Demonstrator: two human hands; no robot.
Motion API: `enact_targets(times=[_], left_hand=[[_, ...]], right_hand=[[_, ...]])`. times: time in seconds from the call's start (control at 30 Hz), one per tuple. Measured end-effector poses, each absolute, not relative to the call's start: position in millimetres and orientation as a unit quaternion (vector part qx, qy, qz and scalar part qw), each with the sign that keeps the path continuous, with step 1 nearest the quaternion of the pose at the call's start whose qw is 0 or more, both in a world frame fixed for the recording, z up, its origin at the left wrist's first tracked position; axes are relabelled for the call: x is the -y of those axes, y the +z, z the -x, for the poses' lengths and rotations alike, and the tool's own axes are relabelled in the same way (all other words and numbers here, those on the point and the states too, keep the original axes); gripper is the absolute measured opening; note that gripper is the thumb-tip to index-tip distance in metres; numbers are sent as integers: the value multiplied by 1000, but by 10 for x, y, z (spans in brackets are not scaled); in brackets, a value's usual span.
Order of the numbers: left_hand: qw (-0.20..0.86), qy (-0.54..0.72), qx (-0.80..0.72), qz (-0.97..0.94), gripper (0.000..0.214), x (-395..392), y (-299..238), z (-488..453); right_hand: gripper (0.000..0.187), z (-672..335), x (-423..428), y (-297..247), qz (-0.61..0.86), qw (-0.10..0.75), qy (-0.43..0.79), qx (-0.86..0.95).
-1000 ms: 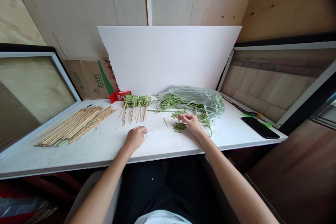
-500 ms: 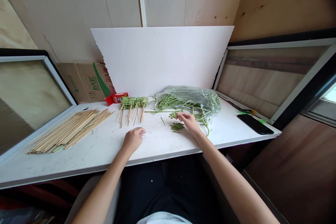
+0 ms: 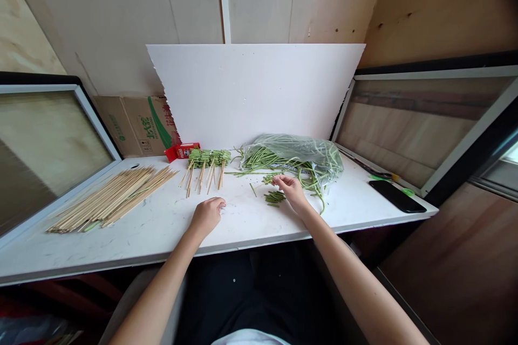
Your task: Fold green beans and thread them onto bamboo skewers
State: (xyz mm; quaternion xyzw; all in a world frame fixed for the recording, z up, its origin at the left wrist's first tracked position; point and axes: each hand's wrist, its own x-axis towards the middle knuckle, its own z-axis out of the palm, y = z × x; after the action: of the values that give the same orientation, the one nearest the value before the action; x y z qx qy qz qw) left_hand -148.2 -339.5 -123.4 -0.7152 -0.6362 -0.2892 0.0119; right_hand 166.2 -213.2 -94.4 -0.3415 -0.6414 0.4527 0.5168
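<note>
My right hand [image 3: 292, 193] rests on the white table [image 3: 162, 232], its fingertips pinched at a small bunch of green bean pieces [image 3: 268, 178]. A little pile of cut bean pieces [image 3: 275, 197] lies just left of that hand. My left hand [image 3: 207, 214] lies on the table with its fingers curled in; whether it holds anything is hidden. Behind the right hand is a clear plastic bag of long green beans [image 3: 295, 157]. Several finished skewers of bean pieces [image 3: 206, 164] lie at the back, and a heap of bare bamboo skewers [image 3: 113, 199] lies to the left.
A white board [image 3: 251, 91] leans on the wall behind. A red packet [image 3: 183, 150] and a cardboard box [image 3: 137, 124] sit at the back left. A black phone [image 3: 397, 195] lies at the right end. Framed glass panels [image 3: 44, 140] flank the table.
Both hands stay almost where they were; the right hand's fingers shift slightly at the bean pieces. The camera view has swayed a little.
</note>
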Motion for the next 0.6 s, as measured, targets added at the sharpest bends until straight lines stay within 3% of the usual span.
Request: enact_targets(times=[0.6], left_hand=[[-23,-276,647,710,28,3413,-1194,1471]], right_hand=[[41,-1542,2280,-856,321,540,434,645]])
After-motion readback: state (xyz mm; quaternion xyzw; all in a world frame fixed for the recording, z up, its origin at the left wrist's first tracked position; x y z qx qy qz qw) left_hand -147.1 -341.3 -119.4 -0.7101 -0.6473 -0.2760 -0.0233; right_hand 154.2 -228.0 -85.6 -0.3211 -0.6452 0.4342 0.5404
